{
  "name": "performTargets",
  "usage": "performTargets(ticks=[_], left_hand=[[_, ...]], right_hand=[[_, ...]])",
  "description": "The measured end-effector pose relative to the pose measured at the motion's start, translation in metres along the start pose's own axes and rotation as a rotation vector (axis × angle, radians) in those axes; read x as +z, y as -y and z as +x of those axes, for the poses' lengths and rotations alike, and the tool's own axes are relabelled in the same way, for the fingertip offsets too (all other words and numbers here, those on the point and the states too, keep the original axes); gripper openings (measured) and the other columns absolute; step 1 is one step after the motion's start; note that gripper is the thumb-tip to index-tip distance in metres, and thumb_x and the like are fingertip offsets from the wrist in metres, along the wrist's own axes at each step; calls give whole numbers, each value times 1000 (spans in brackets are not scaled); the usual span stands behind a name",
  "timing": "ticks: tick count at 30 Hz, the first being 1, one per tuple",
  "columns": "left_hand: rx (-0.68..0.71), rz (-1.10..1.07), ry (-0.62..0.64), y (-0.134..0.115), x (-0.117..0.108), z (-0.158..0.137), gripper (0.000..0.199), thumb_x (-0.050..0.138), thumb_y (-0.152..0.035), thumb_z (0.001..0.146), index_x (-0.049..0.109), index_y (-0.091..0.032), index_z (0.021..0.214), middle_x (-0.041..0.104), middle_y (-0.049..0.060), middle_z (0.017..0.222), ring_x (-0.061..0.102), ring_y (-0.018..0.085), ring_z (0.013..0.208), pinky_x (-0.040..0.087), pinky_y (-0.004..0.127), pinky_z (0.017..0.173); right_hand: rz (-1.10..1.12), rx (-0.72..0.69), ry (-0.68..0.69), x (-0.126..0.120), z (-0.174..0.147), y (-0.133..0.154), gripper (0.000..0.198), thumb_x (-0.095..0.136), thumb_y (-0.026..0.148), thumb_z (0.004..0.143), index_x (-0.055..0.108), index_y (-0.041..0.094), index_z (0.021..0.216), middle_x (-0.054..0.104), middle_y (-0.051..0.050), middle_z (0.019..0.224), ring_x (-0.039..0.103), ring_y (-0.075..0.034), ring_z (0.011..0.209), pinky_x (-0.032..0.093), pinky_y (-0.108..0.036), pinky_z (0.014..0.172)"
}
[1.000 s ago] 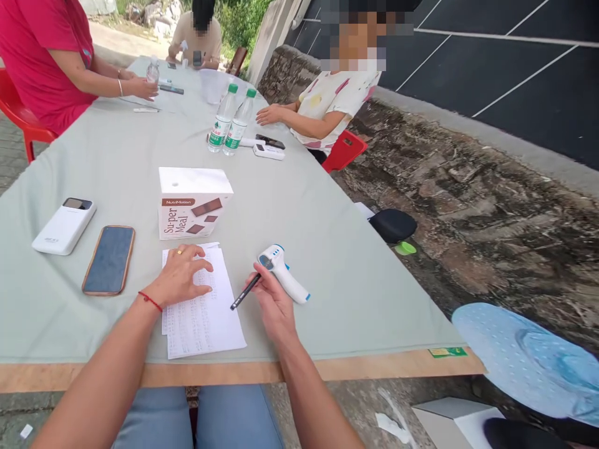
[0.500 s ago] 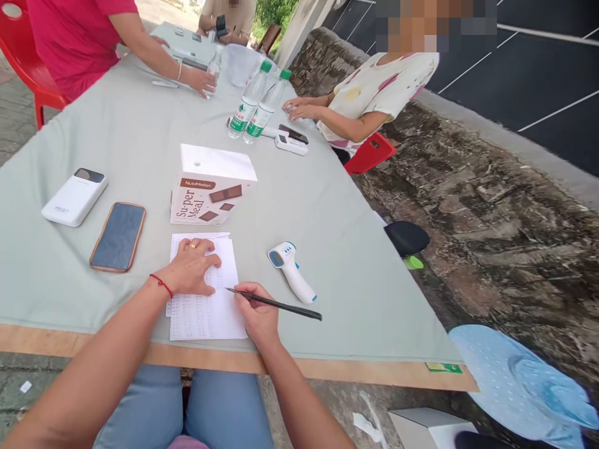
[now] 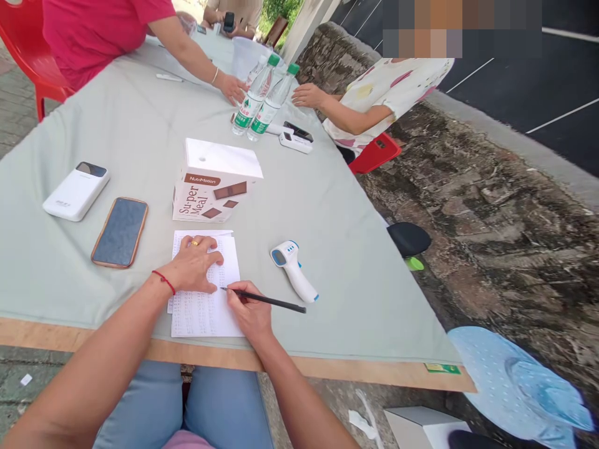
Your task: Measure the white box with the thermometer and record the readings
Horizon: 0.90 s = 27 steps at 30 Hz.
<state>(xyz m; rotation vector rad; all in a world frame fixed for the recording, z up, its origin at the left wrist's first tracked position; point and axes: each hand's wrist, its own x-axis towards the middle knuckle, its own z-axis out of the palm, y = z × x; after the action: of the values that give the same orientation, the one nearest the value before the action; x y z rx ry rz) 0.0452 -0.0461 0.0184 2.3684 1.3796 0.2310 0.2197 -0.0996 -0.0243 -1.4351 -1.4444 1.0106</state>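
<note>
Small printed or written marks in columns cover the white paper sheets (image 3: pixel 196 318) in front of me. My left hand (image 3: pixel 194 265) lies on the sheets, fingers spread and a little bent, holding nothing. Between the fingers of my right hand (image 3: pixel 250 312) is a black pen (image 3: pixel 276 302), its tip at the paper just right of my left thumb. Just beyond the sheets stands a white and brown carton (image 3: pixel 218 181) marked "Super Meal". To the right of my right hand lies a white and blue infrared thermometer (image 3: pixel 294 271).
A smartphone (image 3: pixel 120 232) and a white power bank (image 3: pixel 76 191) lie at the left. Two water bottles (image 3: pixel 264 103) stand beyond the carton, near a white device (image 3: pixel 296 142). Several people sit around the table; one person's hand (image 3: pixel 233 88) is by the bottles. A blue hat (image 3: pixel 519 374) is at lower right.
My right hand and the pen have shifted slightly left over the paper. My left hand stays on the sheets. The arm of the person in pink has reached further right toward the bottles.
</note>
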Motion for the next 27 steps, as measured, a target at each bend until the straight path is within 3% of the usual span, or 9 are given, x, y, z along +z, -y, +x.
performTargets(ticks=[27], left_hand=[[-8,10,29,0,-2,0,48,75,-38,61,63,-22,105,47,11,129,42,31,118,24,48,101]], right_hand=[[-13,-60,-13,0,1,-3,11,56,29,68,62,20,64,58,1,56,48,-12,51,42,-23,48]])
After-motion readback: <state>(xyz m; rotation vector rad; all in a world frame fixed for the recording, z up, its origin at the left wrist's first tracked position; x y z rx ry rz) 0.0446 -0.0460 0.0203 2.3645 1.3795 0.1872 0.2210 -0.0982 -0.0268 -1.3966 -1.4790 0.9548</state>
